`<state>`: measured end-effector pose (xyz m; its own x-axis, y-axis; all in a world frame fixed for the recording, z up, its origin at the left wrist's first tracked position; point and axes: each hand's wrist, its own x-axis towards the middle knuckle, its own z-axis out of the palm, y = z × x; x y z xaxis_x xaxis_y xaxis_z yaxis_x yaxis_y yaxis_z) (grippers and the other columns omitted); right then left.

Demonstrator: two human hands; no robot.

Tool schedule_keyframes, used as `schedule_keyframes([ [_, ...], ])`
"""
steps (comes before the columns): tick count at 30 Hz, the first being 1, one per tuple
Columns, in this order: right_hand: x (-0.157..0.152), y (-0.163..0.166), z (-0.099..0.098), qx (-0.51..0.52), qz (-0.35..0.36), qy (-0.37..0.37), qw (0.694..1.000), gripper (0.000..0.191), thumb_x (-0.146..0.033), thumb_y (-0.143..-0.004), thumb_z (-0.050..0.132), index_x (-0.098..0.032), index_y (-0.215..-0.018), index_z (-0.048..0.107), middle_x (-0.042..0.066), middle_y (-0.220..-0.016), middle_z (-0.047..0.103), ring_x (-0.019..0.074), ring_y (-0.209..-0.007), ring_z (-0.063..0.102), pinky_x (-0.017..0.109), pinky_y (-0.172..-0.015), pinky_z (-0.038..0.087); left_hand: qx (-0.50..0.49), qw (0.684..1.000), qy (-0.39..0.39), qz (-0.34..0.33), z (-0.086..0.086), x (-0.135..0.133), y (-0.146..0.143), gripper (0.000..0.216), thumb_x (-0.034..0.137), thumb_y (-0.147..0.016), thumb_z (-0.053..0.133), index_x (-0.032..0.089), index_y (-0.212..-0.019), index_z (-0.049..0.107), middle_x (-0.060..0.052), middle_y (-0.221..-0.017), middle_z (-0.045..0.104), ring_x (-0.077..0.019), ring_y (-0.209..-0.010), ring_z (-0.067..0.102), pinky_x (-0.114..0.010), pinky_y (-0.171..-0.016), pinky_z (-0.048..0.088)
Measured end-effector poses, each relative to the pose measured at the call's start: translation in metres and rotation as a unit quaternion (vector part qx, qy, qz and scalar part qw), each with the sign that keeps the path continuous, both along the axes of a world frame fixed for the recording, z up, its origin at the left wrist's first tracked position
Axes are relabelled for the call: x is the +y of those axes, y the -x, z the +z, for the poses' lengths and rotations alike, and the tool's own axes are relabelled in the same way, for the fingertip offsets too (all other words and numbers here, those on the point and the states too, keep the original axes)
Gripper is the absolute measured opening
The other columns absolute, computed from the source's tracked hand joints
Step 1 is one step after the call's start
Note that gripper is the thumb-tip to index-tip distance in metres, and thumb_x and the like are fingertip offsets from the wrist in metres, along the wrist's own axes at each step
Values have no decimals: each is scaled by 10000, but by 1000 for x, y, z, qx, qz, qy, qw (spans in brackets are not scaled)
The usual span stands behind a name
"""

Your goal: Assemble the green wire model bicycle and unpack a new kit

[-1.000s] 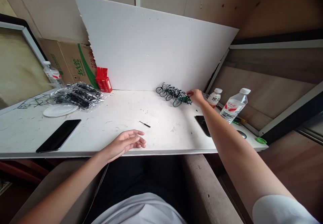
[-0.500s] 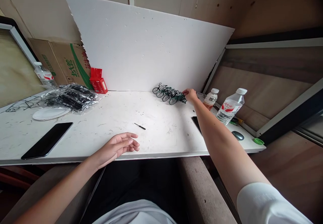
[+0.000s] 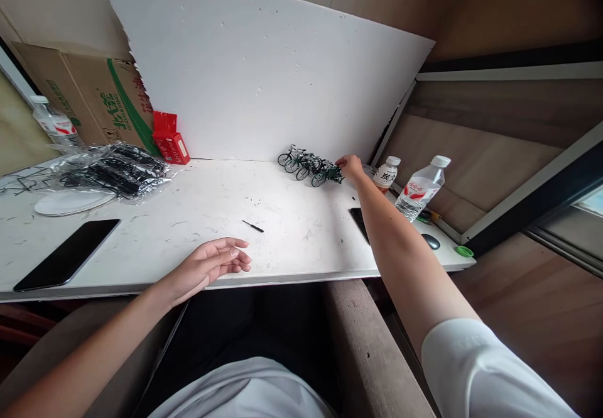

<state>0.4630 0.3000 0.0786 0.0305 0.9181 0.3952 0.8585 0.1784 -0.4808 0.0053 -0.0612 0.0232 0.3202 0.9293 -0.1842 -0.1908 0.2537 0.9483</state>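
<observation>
Several dark green miniature bicycles [image 3: 304, 165] stand close together in a slanting row by the white backboard. At the row's right end, my right hand [image 3: 349, 166] has its fingers closed on the nearest miniature bicycle [image 3: 328, 175]; the fingertips are partly hidden behind it. My left hand [image 3: 214, 263] rests over the table's front edge, palm turned inward, with fingers loosely apart and nothing in them. Just beyond it lies a small black screwdriver [image 3: 253, 225] on the white table [image 3: 292, 236].
Left: a tablet [image 3: 68, 254], bagged black parts [image 3: 117, 170], a white plate [image 3: 75, 203], a red box [image 3: 170, 140] and a carton [image 3: 108, 100]. Right, near my forearm: a dark phone [image 3: 359, 222], a brown-labelled bottle [image 3: 386, 174], a water bottle [image 3: 421, 188] and a mouse [image 3: 430, 241].
The whole view has shifted slightly, so everything appears a little further left and higher. My right hand stays at the row's right end, and my left hand keeps its pose.
</observation>
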Motion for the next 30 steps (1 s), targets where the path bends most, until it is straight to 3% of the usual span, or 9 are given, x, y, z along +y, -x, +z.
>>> schedule_keyframes([
  [6,4,2,0,31,-15,30,999,259,-307,-907,671,-162,-1029,848,161,-1076,832,300,-1023,740,344,-876,585,-1,1000,5,7,2,-1,-1,426,405,-885,909,174,-1220,784,-120,-1062,802,-250,-1024,760,-408,-1015,584],
  [13,1,0,1,56,-9,41,998,239,-215,-845,707,-169,-1037,842,136,-1084,829,270,-998,741,313,-851,569,-10,1000,6,10,3,-3,-2,417,389,-888,907,170,-1219,778,-117,-1048,800,-243,-1018,755,-391,-1002,576],
  [24,-20,13,2,96,-12,-43,994,405,-283,-859,625,-100,-1186,779,213,-1182,794,323,-1114,732,452,-1025,571,-4,1000,-9,-18,3,1,-3,439,419,-906,867,158,-1236,740,-136,-1089,807,-264,-1033,784,-402,-1003,548],
  [26,-25,18,6,129,0,-76,989,352,-288,-867,627,-123,-1143,771,202,-1181,790,309,-1092,743,468,-1034,581,52,998,-35,-30,10,4,0,489,493,-909,833,150,-1242,728,-162,-1116,805,-284,-1015,786,-414,-957,554],
  [28,-33,26,9,197,24,-97,975,284,-273,-875,633,-155,-1104,754,183,-1188,782,280,-1061,745,462,-1012,600,169,981,-99,-17,20,10,13,496,559,-914,780,164,-1210,723,-166,-1122,803,-283,-908,780,-400,-837,545],
  [30,-49,41,12,289,38,-71,954,250,-284,-891,636,-189,-1104,725,163,-1164,769,257,-1003,749,435,-904,638,336,921,-188,58,33,18,39,379,524,-915,754,192,-1095,734,-126,-1007,792,-274,-870,744,-375,-806,508],
])
